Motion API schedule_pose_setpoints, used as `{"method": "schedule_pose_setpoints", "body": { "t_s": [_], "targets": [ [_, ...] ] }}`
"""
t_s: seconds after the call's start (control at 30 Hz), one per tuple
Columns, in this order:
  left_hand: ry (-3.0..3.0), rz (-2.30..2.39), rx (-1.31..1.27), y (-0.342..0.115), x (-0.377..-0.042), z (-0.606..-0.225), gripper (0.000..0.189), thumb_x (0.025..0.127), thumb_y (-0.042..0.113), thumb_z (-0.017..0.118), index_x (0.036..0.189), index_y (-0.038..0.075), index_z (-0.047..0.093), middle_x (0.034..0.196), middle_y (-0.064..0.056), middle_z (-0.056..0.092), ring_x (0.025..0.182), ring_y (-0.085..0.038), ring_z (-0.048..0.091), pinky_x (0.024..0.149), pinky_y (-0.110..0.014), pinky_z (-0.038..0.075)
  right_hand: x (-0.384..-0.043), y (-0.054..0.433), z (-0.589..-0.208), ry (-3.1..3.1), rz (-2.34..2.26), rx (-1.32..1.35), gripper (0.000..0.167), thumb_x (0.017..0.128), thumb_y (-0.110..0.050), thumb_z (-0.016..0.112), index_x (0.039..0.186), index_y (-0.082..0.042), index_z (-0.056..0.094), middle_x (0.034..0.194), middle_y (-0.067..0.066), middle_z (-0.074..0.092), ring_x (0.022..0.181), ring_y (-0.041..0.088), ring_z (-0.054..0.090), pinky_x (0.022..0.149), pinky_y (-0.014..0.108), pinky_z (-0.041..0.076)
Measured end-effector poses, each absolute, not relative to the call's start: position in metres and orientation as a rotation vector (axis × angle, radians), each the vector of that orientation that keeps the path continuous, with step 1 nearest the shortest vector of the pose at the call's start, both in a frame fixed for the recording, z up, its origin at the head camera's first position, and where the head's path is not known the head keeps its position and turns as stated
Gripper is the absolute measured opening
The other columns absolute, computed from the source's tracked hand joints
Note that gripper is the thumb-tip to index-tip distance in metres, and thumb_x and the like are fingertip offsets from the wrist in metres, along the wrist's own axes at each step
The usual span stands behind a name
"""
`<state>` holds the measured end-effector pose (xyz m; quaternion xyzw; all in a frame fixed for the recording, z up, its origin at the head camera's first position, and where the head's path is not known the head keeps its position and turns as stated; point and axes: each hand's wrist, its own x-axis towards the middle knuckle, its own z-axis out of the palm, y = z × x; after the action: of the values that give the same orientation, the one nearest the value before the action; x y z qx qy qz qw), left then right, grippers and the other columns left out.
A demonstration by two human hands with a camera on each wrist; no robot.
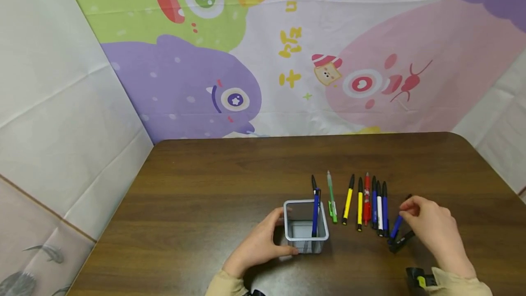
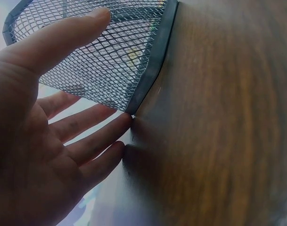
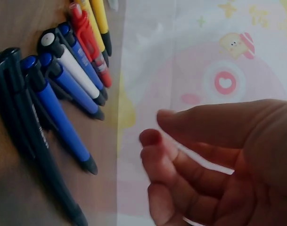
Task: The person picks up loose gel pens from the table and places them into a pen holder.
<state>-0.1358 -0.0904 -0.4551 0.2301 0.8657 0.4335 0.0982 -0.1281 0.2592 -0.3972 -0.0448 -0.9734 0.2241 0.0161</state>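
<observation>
My left hand (image 1: 260, 245) holds a mesh pen holder (image 1: 306, 240) from its left side, thumb at the front and fingers round the back. A blue pen (image 1: 315, 216) stands inside, leaning on the far rim; another pen's dark tip (image 1: 313, 181) shows just behind. My right hand (image 1: 439, 227) hovers over a blue pen (image 3: 65, 122) and a black pen (image 3: 39, 136) lying at the right end of a row. In the right wrist view a gap shows between thumb and forefinger, with nothing held; the other fingers are loosely bent.
Right of the holder lie a green pen (image 1: 331, 198), two yellow pens (image 1: 349, 199), a red pen (image 1: 367, 202), a white pen (image 1: 379, 209) and two more blue pens (image 1: 385, 211). The brown table (image 1: 213, 186) ends at a cartoon-printed cloth (image 1: 279, 118).
</observation>
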Motion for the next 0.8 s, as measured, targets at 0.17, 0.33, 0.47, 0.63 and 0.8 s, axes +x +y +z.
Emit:
{"method": "schedule_pose_setpoints", "body": {
  "t_s": [0.17,0.33,0.47,0.63,0.8],
  "targets": [
    [2.570,1.275,0.684,-0.091,-0.136,-0.454,0.081,0.066,0.038,0.079,0.133,0.022,0.036,0.128,-0.003,0.050,0.114,-0.016,0.052,0.098,-0.038,0.039,-0.131,0.266,-0.400,-3.166,0.716,-0.237,0.018,0.081,-0.023,0.064,0.084,-0.005,0.061,0.076,0.009,0.062,0.068,0.027,0.057,0.056,0.042,0.042],
    [2.571,1.266,0.677,-0.091,-0.136,-0.455,0.080,0.066,0.038,0.079,0.132,0.021,0.037,0.127,-0.002,0.050,0.114,-0.017,0.052,0.097,-0.037,0.040,-0.133,0.268,-0.404,-3.263,0.751,-0.334,0.032,0.079,-0.036,0.065,0.083,-0.005,0.059,0.081,0.013,0.061,0.075,0.034,0.056,0.061,0.044,0.043],
    [2.568,1.268,0.667,-0.091,-0.135,-0.454,0.081,0.066,0.038,0.079,0.132,0.020,0.037,0.126,-0.002,0.051,0.114,-0.016,0.052,0.097,-0.038,0.039,-0.132,0.268,-0.406,-3.297,0.744,-0.376,0.034,0.081,-0.039,0.063,0.077,-0.006,0.055,0.074,0.008,0.057,0.073,0.030,0.053,0.061,0.041,0.041],
    [2.575,1.264,0.670,-0.092,-0.135,-0.454,0.081,0.066,0.038,0.079,0.133,0.021,0.036,0.127,-0.002,0.051,0.114,-0.015,0.052,0.097,-0.039,0.039,-0.130,0.264,-0.407,-3.393,0.665,-0.434,0.042,0.084,-0.043,0.057,0.062,-0.008,0.056,0.063,0.007,0.056,0.069,0.030,0.054,0.061,0.043,0.044],
    [2.584,1.259,0.681,-0.091,-0.135,-0.454,0.082,0.067,0.038,0.079,0.134,0.022,0.035,0.128,-0.001,0.050,0.114,-0.016,0.053,0.097,-0.039,0.039,-0.128,0.261,-0.408,-3.449,0.713,-0.540,0.050,0.087,-0.042,0.052,0.049,-0.010,0.054,0.051,0.001,0.050,0.056,0.020,0.049,0.055,0.033,0.040]
  ]
}}
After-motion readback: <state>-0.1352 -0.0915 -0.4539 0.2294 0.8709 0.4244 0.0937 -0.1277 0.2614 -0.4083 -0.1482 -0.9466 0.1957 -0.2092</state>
